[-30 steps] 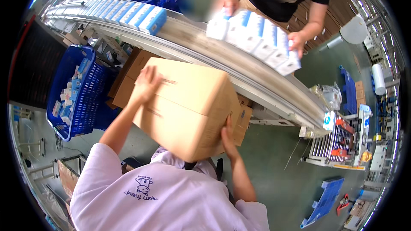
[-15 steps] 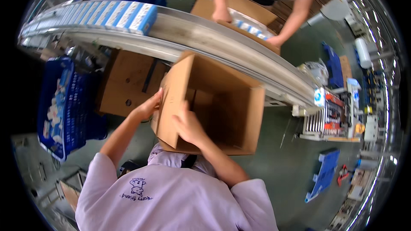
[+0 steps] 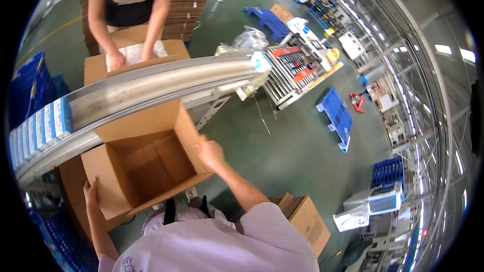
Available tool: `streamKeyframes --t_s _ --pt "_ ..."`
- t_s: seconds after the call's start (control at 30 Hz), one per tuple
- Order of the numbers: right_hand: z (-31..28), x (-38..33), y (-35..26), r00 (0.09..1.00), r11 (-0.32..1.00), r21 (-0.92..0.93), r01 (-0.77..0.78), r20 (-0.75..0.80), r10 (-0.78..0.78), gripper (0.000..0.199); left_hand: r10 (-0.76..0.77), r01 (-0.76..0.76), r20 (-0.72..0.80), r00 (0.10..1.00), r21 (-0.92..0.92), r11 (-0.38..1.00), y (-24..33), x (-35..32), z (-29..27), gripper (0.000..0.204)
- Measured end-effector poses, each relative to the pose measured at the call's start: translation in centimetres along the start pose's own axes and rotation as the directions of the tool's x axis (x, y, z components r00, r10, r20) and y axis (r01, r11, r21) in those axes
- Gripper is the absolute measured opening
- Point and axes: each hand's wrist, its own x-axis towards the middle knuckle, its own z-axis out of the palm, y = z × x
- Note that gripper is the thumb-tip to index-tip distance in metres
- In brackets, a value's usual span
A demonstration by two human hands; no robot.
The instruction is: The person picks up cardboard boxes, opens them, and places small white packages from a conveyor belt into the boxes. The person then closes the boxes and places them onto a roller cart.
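Observation:
An open, empty brown cardboard box (image 3: pixel 146 158) sits in front of me, mouth up, flaps spread, beside the conveyor. My left hand (image 3: pixel 91 191) grips its near left corner. My right hand (image 3: pixel 210 153) holds the edge of its right flap. Across the silver conveyor (image 3: pixel 151 88) another person leans with both hands in a second cardboard box (image 3: pixel 101 65) that holds white packs (image 3: pixel 133 53).
Several blue-and-white packs (image 3: pixel 43 126) ride the conveyor at left. Blue crates (image 3: pixel 30 85) stand at far left, a smaller cardboard box (image 3: pixel 305 216) on the green floor at my right, a roller machine (image 3: pixel 297 73) and blue pallets (image 3: pixel 335 113) beyond.
I have turned the box from closed side up to open and lowered it beside the conveyor. The view has swung right. The other person now works in their own box.

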Motion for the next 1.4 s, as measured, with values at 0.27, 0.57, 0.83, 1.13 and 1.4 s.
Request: streamKeyframes --t_s 0.27,0.57,0.83,1.13,1.4 --pt "2.1 -2.0 -2.9 0.996 0.994 -0.11 -0.004 -0.093 -0.007 0.023 -0.146 0.098 0.125 0.981 0.328 0.94 1.3 -7.4 9.3 0.08" --pt "2.4 -1.2 -3.8 0.999 0.991 -0.135 0.01 -0.045 -0.016 0.021 -0.015 0.044 0.329 0.944 -0.08 0.996 -0.3 -8.4 11.5 0.075" --pt "-0.5 1.1 0.8 0.952 0.976 0.21 0.054 0.283 -0.113 0.028 0.212 -0.321 0.265 0.941 0.492 0.809 -5.0 -6.7 9.1 0.071" --pt "19.3 0.5 14.9 0.66 0.527 0.411 -0.744 0.574 0.484 0.047 0.174 -0.336 0.305 0.936 0.639 0.692 2.7 -10.6 10.4 0.063" --pt "11.4 1.3 5.6 0.984 0.88 0.459 -0.121 0.174 0.044 0.068 -0.246 0.119 0.135 0.96 0.597 0.793 1.8 -9.4 11.6 0.079"
